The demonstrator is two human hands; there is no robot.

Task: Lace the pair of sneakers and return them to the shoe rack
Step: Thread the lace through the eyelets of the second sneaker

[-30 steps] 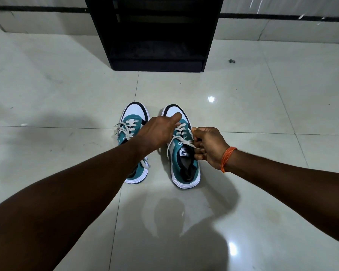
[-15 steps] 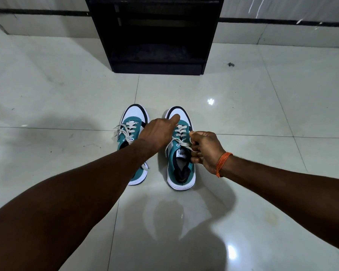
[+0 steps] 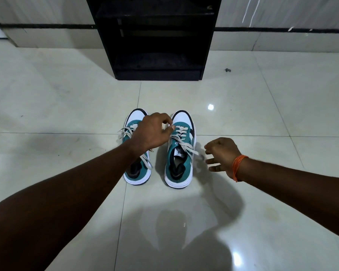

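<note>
Our hands over teal sneakers on the floor.
Left hand [image 3: 152, 132] pinches the right sneaker's [image 3: 179, 149] lace [image 3: 181, 142]; right hand [image 3: 222, 154] spread, released; tongue label unreadable.

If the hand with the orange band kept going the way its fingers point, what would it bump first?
Probably the loose lace end of the right sneaker; the right hand points left at it, though depth is unclear.

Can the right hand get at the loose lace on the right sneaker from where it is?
Probably yes. The right hand is open beside the right sneaker, and the loose lace trails toward it with nothing between.
</note>
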